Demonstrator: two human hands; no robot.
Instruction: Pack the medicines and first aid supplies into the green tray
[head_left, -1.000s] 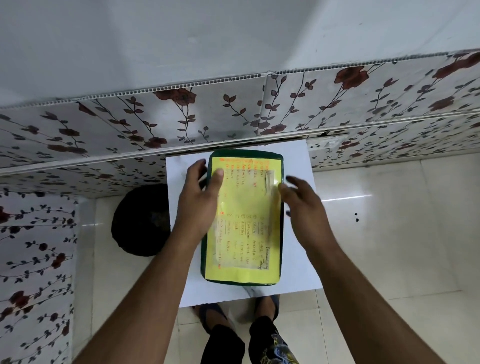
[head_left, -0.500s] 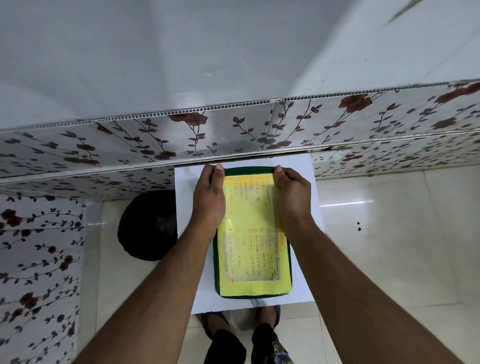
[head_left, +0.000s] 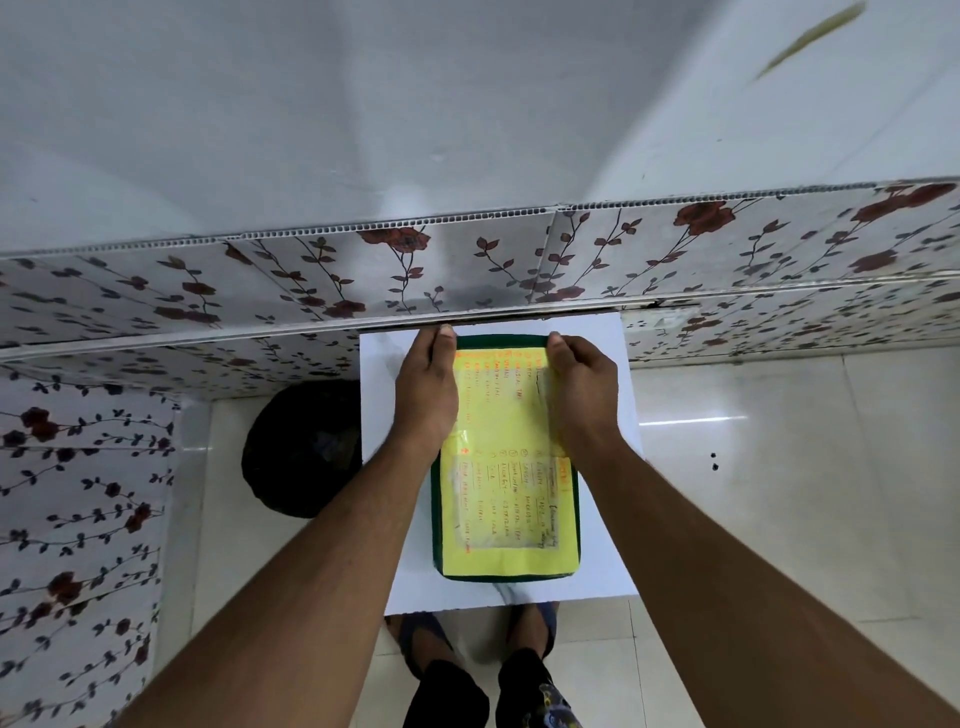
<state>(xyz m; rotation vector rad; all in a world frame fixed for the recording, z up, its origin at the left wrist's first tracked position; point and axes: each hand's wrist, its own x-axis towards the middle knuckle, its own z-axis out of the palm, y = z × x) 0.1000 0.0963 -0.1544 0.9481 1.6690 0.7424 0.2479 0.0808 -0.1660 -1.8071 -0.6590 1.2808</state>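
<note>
green tray flat on white table, long side running near to far, far end close to the flowered wall | yellow sheet with handwriting covers its top | left hand curled over far-left corner | right hand curled over far-right corner | black bag on floor, left of table

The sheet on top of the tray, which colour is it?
Yellow sheet with orange and dark handwriting, seen in the head view.
</note>
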